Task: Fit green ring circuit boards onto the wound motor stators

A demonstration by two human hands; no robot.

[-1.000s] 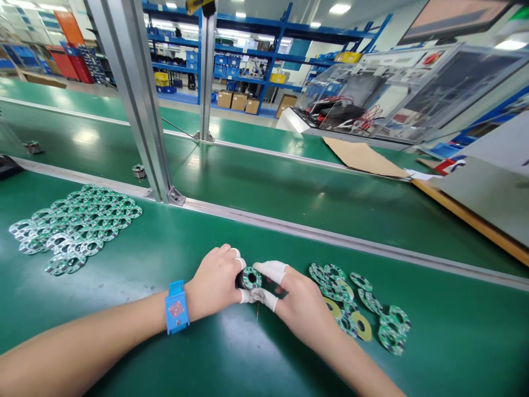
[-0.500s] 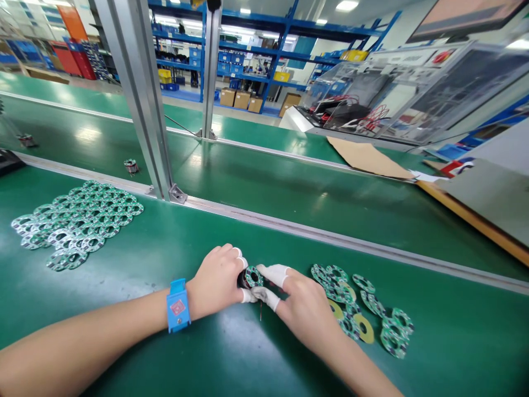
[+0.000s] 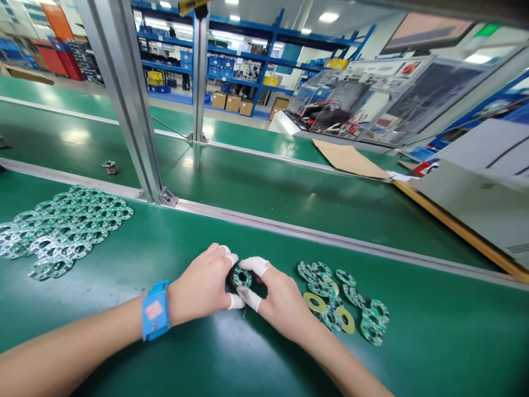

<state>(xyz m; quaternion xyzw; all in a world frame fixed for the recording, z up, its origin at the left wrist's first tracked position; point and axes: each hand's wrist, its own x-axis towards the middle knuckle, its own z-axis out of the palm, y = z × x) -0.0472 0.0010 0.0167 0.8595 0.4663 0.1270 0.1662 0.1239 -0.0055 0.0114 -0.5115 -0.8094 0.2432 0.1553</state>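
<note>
Table (image 3: 198,355): green, smooth, glossy. Upright post (image 3: 124,99): grey metal, satin, grooved. Sheet (image 3: 351,160): brown, matt, cardboard-like. Finger covers (image 3: 257,266): white, matt.

1. Your left hand (image 3: 202,284) hides much of the dark part (image 3: 232,278) it grips, low centre.
2. Your right hand (image 3: 281,298) covers some rim of the ring board (image 3: 249,277) between its fingertips.
3. At your left edge, the board pile (image 3: 82,223) is cut off.
4. Above it, a small object (image 3: 2,143) is cropped, too blurred to name.
5. Your top edge crops a yellow item (image 3: 188,5).
</note>
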